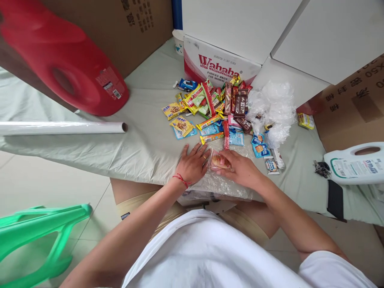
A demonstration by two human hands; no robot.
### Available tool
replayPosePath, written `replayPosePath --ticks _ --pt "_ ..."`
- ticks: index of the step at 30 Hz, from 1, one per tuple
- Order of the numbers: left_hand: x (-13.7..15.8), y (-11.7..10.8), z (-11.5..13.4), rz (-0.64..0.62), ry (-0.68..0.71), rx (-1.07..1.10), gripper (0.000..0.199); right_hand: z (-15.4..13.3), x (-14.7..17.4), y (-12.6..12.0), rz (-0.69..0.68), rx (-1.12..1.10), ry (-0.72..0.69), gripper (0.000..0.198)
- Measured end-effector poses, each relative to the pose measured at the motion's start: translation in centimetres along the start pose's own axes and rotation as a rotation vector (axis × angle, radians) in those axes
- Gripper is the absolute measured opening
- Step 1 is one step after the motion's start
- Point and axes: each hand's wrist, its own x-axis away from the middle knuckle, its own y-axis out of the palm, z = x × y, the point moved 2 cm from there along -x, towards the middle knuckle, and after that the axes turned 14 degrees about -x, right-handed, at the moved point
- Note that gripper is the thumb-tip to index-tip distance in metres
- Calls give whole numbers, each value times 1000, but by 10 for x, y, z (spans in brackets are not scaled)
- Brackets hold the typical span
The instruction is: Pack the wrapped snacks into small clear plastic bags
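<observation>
My left hand lies flat with its fingers spread, at the front of the cloth-covered table, its fingertips close to the snack packet. A red string bracelet circles that wrist. My right hand grips a small see-through packet with a round, brownish biscuit in it. The packet rests over a sheet of transparent plastic at the table's front edge. Just beyond my hands is a heap of wrapped snacks: yellow cookie packets, a red stick packet, chocolate-brown bars and blue packets.
Crumpled plastic bags lie right of the heap, before a Wahaha carton. A white roll and red jug occupy the left. At right are a white jug and black phone. A green stool stands on the floor.
</observation>
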Motion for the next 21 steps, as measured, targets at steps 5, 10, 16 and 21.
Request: replayPosePath --ticks 5,10,16,21 --pt "0 1 1 9 -1 2 52 9 -1 0 20 25 -10 48" --pt "1 0 1 24 -10 16 51 12 8 14 82 75 -49 49" --pt "1 -1 0 13 -21 38 51 20 23 20 199 33 -97 59" --pt "1 0 -2 12 -28 55 52 12 74 47 534 -18 -343 33"
